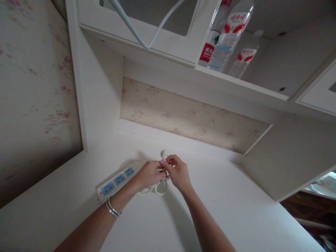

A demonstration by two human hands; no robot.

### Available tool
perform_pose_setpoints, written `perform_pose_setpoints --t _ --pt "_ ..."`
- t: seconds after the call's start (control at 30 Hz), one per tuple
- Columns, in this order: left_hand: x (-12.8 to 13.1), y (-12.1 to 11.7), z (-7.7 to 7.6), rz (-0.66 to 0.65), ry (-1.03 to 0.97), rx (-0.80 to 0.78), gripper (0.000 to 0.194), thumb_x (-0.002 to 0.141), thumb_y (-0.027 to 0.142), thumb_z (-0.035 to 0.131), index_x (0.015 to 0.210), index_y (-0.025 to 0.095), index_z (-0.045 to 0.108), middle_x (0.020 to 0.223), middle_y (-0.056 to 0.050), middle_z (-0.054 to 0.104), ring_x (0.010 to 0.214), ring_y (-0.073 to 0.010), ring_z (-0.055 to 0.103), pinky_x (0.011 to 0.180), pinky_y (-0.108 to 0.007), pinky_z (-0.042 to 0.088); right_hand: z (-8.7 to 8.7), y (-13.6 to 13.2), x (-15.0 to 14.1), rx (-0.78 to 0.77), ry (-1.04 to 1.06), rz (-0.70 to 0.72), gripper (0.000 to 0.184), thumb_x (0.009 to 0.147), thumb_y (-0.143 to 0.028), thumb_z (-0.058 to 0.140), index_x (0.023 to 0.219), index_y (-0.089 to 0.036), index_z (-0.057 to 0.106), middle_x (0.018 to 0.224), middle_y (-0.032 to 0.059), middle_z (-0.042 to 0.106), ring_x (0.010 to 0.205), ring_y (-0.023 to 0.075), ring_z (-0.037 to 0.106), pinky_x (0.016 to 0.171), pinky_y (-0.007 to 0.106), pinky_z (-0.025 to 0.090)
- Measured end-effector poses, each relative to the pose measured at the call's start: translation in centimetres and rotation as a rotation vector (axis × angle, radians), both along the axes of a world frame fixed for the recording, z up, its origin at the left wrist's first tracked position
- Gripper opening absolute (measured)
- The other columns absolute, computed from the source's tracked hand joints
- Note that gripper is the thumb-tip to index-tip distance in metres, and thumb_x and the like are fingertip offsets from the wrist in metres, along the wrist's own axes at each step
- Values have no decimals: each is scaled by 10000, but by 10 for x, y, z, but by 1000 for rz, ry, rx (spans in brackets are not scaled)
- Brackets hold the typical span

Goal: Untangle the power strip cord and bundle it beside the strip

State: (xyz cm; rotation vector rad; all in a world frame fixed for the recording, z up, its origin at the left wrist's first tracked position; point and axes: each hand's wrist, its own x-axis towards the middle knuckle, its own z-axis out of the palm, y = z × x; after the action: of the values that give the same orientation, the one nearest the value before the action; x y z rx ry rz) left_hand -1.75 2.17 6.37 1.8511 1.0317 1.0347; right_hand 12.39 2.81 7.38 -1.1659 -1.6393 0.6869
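My left hand (151,173) and my right hand (178,171) meet above the white desk top, both closed on a white power cord (160,188). Above the fingertips sticks out the cord's white plug (163,154). Loops of the cord hang below and between the hands. Beside my left forearm lies a white power strip (111,189) with three blue socket panels, and the cord curves behind my left hand near its far end. The fingers partly hide where each hand grips the cord.
Overhead is a white cabinet (162,52), its open shelf holding clear plastic bottles (228,38). A pale bent rod or cable (131,28) crosses the top. Side panels (101,91) border the desk (220,206). Flowered wallpaper (36,87) covers the left wall.
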Motion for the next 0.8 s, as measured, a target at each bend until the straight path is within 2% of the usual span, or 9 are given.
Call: perform_pose_setpoints --t 0.1,0.2,0.27,0.4,0.6,0.67,0.8 --pt "1 -4 4 46 64 67 247 725 279 546 878 149 690 808 -35 699 739 -169 607 667 -238 457 -6 -4 -3 56 11 -81 249 769 -458 609 825 -217 576 699 -2 667 633 163 625 585 255 464" --pt "3 -6 5 188 201 178 178 736 302 554 738 170 673 748 -36 685 718 -165 594 689 -250 441 -13 -5 -1 147 -34 -166 237 794 -446 583 828 -213 610 723 13 666 653 160 608 634 264 463" --pt "4 -6 6 261 301 257 193 746 324 561 640 180 635 691 -36 664 706 -165 580 699 -260 421 -17 -4 3 156 -41 -165 252 796 -447 575 801 -205 646 738 27 672 664 162 599 651 267 463" --pt "5 -6 7 245 412 319 216 759 348 569 615 193 618 669 -39 653 704 -174 571 701 -272 391 -27 0 10 4 77 -57 271 785 -446 584 813 -204 703 759 23 702 699 177 623 676 279 484" --pt "6 -7 6 233 438 273 208 735 397 598 666 210 658 691 -30 670 740 -190 581 689 -270 385 -36 -4 19 -141 237 140 269 805 -296 546 1015 -230 701 1012 22 704 972 204 628 914 367 453" --pt "5 -8 8 227 444 233 179 715 380 607 695 214 672 702 -24 671 755 -195 588 689 -270 389 -32 -7 24 -98 168 186 306 805 -226 515 1057 -252 686 1040 15 696 986 201 629 920 381 458" --pt "3 -10 13 228 464 173 92 681 247 582 704 195 654 695 -26 655 768 -200 591 684 -270 394 -15 -14 29 173 -120 263 440 810 -99 428 1141 -302 634 1081 -1 677 972 173 635 890 366 492"
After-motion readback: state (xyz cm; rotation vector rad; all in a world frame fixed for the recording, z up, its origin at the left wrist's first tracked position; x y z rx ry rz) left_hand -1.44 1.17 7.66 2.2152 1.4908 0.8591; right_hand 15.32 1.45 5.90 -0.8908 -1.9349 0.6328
